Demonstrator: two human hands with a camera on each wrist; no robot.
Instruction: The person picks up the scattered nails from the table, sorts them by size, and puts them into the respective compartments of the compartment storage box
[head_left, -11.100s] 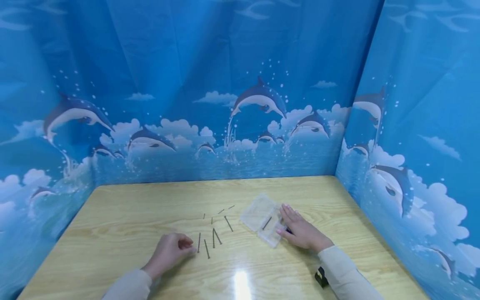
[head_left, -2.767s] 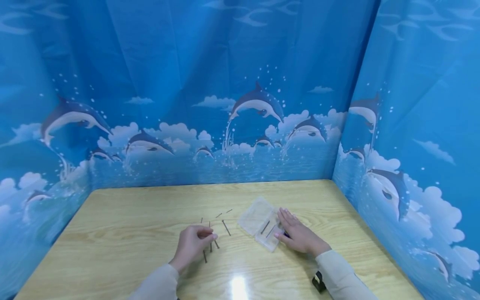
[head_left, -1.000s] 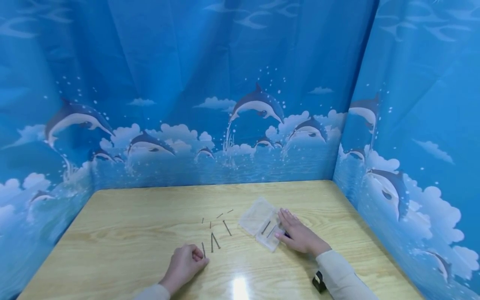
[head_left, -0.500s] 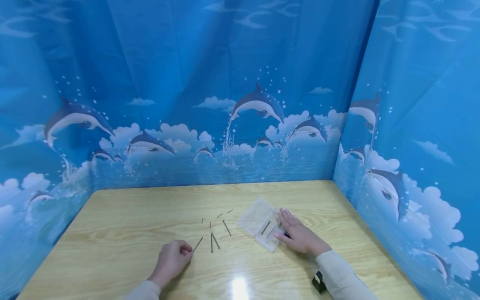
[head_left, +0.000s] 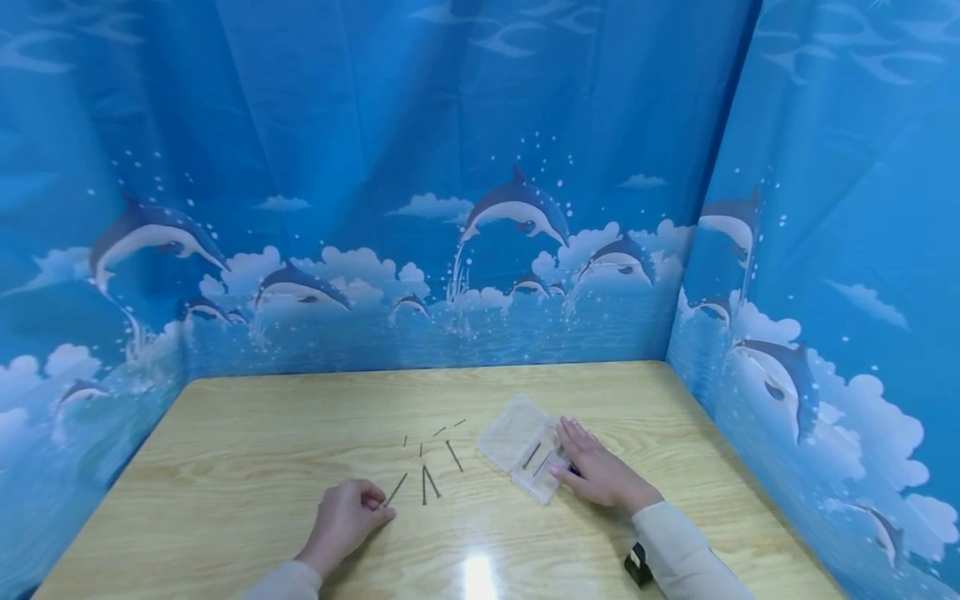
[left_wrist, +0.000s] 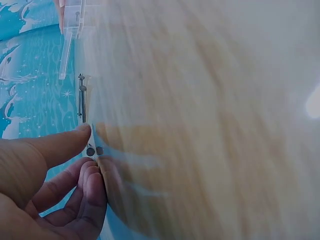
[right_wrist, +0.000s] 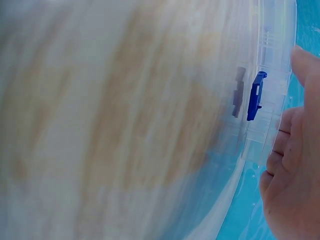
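My left hand (head_left: 347,523) is low over the table beside a long nail (head_left: 396,490) lying at a slant. In the left wrist view, its thumb and fingers stand apart on either side of the nail head (left_wrist: 90,150), with a gap to the thumb. My right hand (head_left: 596,468) rests with straight fingers on the right edge of a clear plastic box (head_left: 534,490), its lid (head_left: 512,432) laid open to the left. Inside the box lie a dark nail (head_left: 532,454) and a thinner one (head_left: 542,463). The right wrist view shows the box's blue latch (right_wrist: 256,96).
Two long nails (head_left: 424,486) form a V right of my left hand, with another nail (head_left: 454,456) beyond. Several small nails (head_left: 439,431) lie farther back. A black object (head_left: 637,565) is by the right sleeve. Dolphin-printed curtains (head_left: 360,208) stand behind the wooden table (head_left: 247,450).
The nail by my left hand has turned from near upright to a slant since a second ago. My left thumb has since moved away from it. The box has gained a second nail since the first frame.
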